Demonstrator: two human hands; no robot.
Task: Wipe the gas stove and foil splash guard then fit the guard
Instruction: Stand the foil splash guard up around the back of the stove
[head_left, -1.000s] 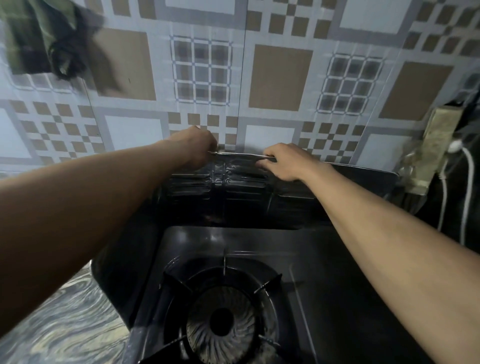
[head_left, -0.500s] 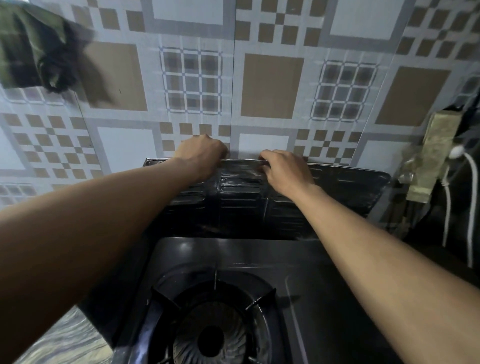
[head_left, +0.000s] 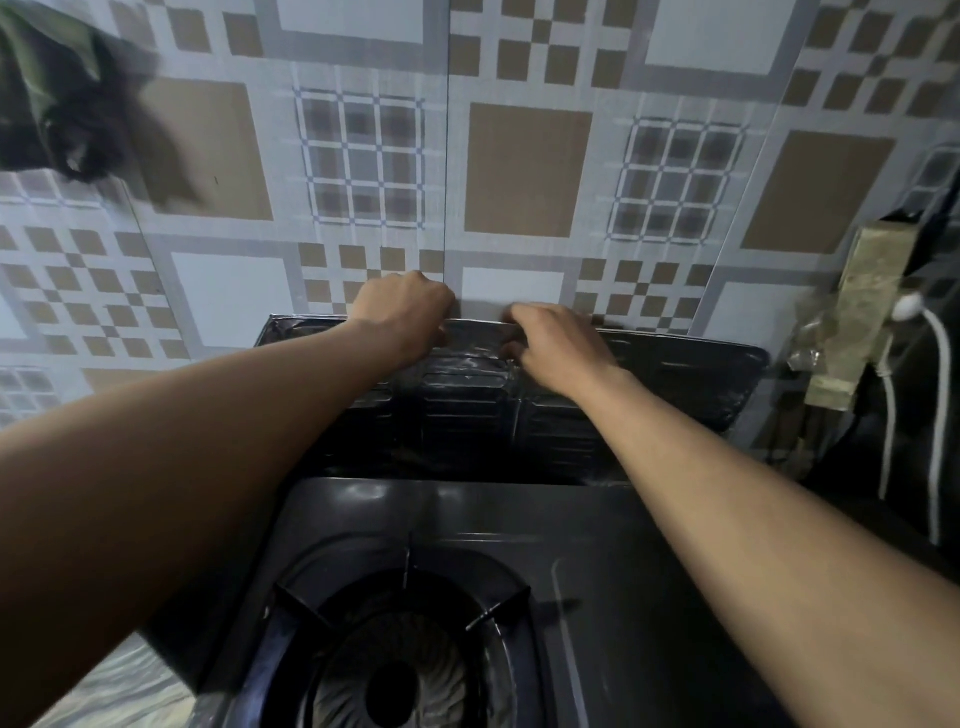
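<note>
The dark, embossed foil splash guard (head_left: 675, 384) stands upright behind the black gas stove (head_left: 623, 571), against the tiled wall. My left hand (head_left: 402, 312) grips the guard's top edge near its middle, fingers curled over the rim. My right hand (head_left: 556, 343) holds the same top edge just to the right, fingers bent over it. The stove's single burner (head_left: 395, 675) with its pan supports sits low in the view. My forearms hide part of the guard's left panel and the stove's sides.
A patterned tile wall (head_left: 524, 171) rises behind the guard. A dark cloth (head_left: 62, 104) hangs at the upper left. At the right are a pale block (head_left: 857, 322) and a white cable (head_left: 940, 415). A marbled counter (head_left: 114, 691) shows at the lower left.
The guard's back panel has gone from tilted, with its edge raised, to upright against the wall. Both hands stayed on its top edge and shifted a little lower in view.
</note>
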